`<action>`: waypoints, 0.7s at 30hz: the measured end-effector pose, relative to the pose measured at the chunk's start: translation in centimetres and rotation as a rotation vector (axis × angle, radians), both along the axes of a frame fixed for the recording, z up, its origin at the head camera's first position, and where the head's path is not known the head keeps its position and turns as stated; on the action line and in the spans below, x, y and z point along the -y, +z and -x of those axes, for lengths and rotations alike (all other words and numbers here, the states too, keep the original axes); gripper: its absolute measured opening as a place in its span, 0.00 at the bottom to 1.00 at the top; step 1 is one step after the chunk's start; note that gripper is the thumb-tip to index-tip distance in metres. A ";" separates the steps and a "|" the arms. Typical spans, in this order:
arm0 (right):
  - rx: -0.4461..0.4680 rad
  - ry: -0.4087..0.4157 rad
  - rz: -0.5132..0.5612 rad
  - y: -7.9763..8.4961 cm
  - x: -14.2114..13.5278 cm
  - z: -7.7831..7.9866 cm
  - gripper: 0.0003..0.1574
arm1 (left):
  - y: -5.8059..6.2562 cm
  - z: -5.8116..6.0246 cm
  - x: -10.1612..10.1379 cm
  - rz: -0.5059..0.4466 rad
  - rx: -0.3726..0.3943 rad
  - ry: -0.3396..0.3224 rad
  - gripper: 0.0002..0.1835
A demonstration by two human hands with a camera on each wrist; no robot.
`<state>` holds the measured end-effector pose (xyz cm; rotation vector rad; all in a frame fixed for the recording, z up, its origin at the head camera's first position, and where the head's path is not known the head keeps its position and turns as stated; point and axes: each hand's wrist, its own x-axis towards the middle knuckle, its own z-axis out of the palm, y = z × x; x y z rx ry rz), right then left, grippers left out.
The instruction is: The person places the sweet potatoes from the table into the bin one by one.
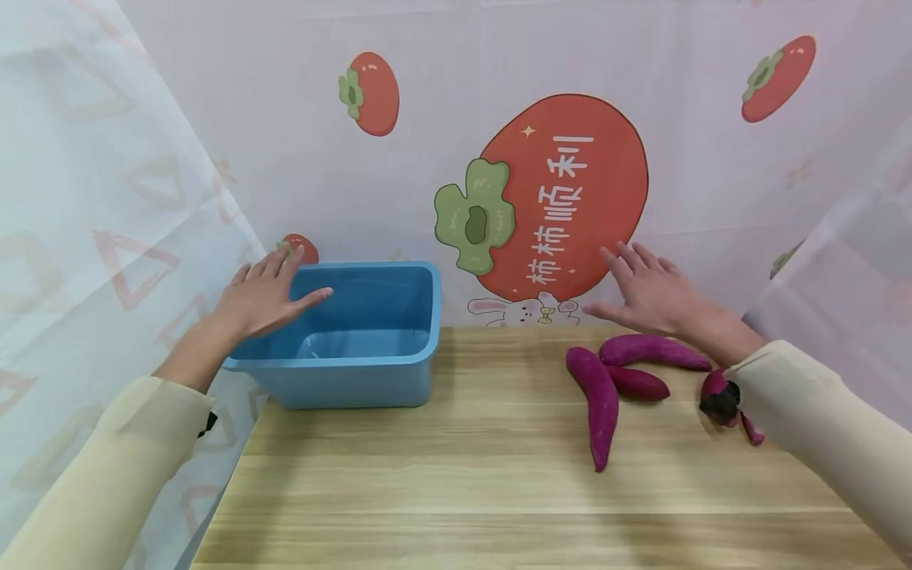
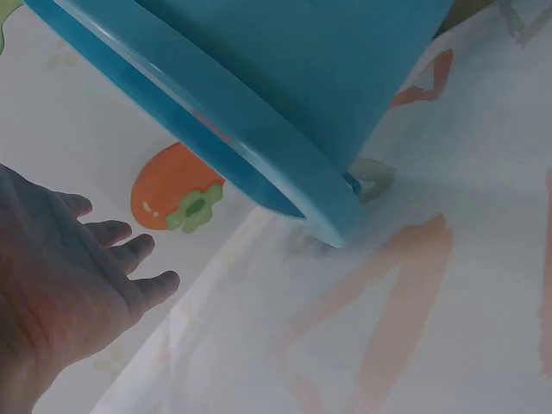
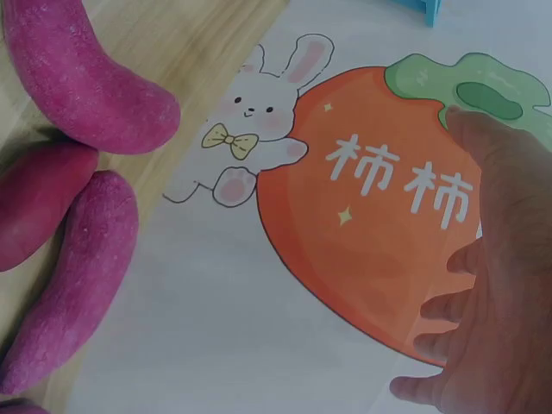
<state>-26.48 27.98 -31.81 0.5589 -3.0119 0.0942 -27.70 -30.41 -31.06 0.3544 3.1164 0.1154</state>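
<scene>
My left hand (image 1: 264,297) is held over the left side of a blue plastic tub (image 1: 335,362), fingers spread and nothing in them. In the left wrist view that hand (image 2: 60,285) is apart from the tub's rim (image 2: 285,172). My right hand (image 1: 651,293) hovers above several purple sweet potatoes, fingers extended, holding nothing. A long sweet potato (image 1: 598,408) lies nearest the middle, beside a curved one (image 1: 651,350) and a shorter one (image 1: 637,384). Another purple piece (image 1: 712,384) is partly hidden by the right sleeve and a black wrist item.
The wooden table (image 1: 427,499) carries the tub at its left rear and the sweet potatoes at its right rear. Printed cloth (image 1: 527,47) with persimmon pictures stands behind the table, and more cloth (image 1: 71,237) closes the left side.
</scene>
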 end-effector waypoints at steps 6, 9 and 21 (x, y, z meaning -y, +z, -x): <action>-0.016 0.018 -0.008 0.0 0.7 0.0 0.68 | -0.4 -0.2 0.7 -0.007 -0.017 -0.003 0.57; -0.016 0.027 -0.004 0.1 1.3 0.1 0.68 | -0.5 -0.4 1.0 -0.015 -0.019 0.001 0.57; 0.000 0.058 0.032 0.3 3.4 0.2 0.66 | -1.1 -0.3 1.9 -0.067 -0.028 0.009 0.56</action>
